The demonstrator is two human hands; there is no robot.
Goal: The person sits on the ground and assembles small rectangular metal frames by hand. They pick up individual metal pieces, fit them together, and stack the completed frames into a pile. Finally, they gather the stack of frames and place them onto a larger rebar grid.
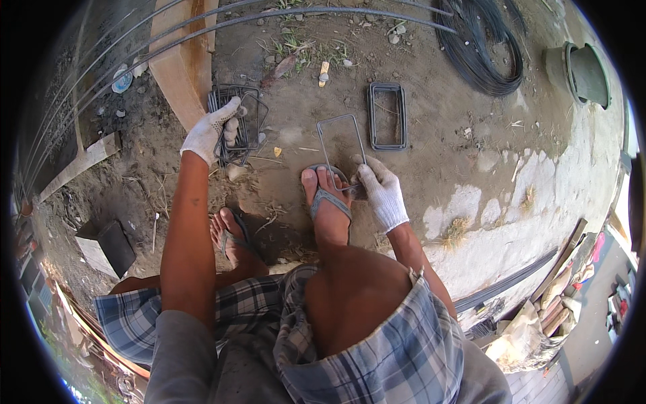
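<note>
White knit gloves with grey palms cover both my hands. On the left, my left hand (210, 135) has its fingers wrapped at a jumbled pile of rectangular rebar stirrups (217, 101) on the dirt. My right hand (382, 187) pinches the lower right side of a single rectangular stirrup (359, 138), tilted above my sandalled right foot (330, 209). Just beyond that hand lies a neat stack of stirrups (371, 121), their frames lined up. My thumb and fingertips on the right are partly in shadow.
Long steel bars (289, 11) arc across the far side over a wooden plank (178, 64). A coil of dark wire (481, 74) and a tipped grey bucket (575, 74) are at the far right. Rough concrete (491, 236) borders the dirt; a bent dark sheet (108, 249) sits at left.
</note>
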